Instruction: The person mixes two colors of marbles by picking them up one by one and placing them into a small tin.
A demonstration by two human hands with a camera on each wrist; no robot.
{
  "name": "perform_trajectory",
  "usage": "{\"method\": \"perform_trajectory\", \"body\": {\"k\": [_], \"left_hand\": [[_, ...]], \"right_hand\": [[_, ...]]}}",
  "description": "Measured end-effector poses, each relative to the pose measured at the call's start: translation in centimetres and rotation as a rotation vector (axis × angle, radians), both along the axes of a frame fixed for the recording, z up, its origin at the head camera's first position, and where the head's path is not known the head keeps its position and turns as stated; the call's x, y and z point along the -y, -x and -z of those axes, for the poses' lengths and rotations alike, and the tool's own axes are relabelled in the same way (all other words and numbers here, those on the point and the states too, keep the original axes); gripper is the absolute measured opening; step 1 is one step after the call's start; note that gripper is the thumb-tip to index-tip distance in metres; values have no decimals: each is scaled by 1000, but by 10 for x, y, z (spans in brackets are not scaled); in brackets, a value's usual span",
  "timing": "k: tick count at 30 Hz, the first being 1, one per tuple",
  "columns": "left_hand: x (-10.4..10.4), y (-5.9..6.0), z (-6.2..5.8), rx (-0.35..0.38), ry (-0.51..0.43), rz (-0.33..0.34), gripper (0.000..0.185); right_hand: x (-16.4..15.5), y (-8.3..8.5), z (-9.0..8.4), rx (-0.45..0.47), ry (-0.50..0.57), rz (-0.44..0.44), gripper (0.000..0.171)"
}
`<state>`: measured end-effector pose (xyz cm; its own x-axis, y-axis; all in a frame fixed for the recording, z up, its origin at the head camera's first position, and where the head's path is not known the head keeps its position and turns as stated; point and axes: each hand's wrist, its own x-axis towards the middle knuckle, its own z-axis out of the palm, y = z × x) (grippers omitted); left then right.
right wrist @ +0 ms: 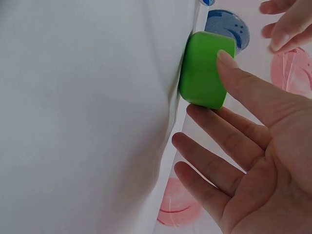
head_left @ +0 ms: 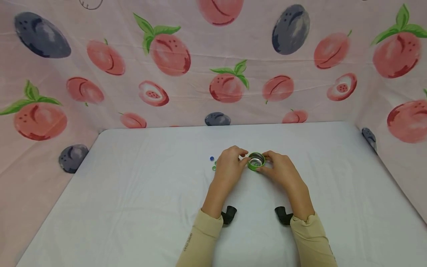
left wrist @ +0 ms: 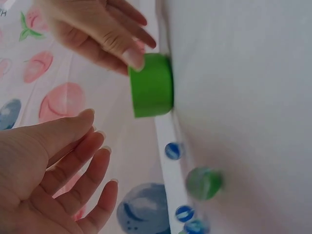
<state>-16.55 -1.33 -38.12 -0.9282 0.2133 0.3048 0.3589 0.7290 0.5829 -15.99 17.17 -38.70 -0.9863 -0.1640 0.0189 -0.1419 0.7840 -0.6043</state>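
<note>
A small round green tin [head_left: 252, 168] with a silvery inside stands upright on the table, its top uncovered. My right hand [head_left: 281, 170] grips it from the right; in the right wrist view the thumb presses the side of the green tin [right wrist: 202, 68] and a fingertip touches it opposite. Just left of the rim is my left hand [head_left: 230, 163], thumb and fingers loosely bent, with nothing visible between them in the left wrist view. Beyond it lie a blue marble [head_left: 211, 158] and a green marble [head_left: 214, 168]. The left wrist view shows a blurred green marble [left wrist: 204, 183] and several blue marbles [left wrist: 173, 150].
A white cloth [head_left: 133, 204] covers the table. Fruit-printed fabric [head_left: 186, 92] hangs behind it and at both sides. Black wrist-camera mounts [head_left: 229, 215] stick out inward from both wrists.
</note>
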Motion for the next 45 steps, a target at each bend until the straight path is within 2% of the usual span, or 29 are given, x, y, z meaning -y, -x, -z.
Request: {"method": "perform_trajectory", "body": {"k": [2,8,15,30,45], "left_hand": [[5,0,-5,-8,9,-10,17],[20,0,-15,31,-28,-58,20],[38,1,-19,70,-58,-129,21],[70,7,-10,149,-133,-228,23],[81,13,15,252,-261,-279,23]], "right_hand": [[0,0,0,5,-3,2,43],[1,0,0,24,-14,7,44],[2,-1,0,32,-15,5,45],[1,-3,0,24,7,-8,45],[1,-3,1,44,1,-6,47]]}}
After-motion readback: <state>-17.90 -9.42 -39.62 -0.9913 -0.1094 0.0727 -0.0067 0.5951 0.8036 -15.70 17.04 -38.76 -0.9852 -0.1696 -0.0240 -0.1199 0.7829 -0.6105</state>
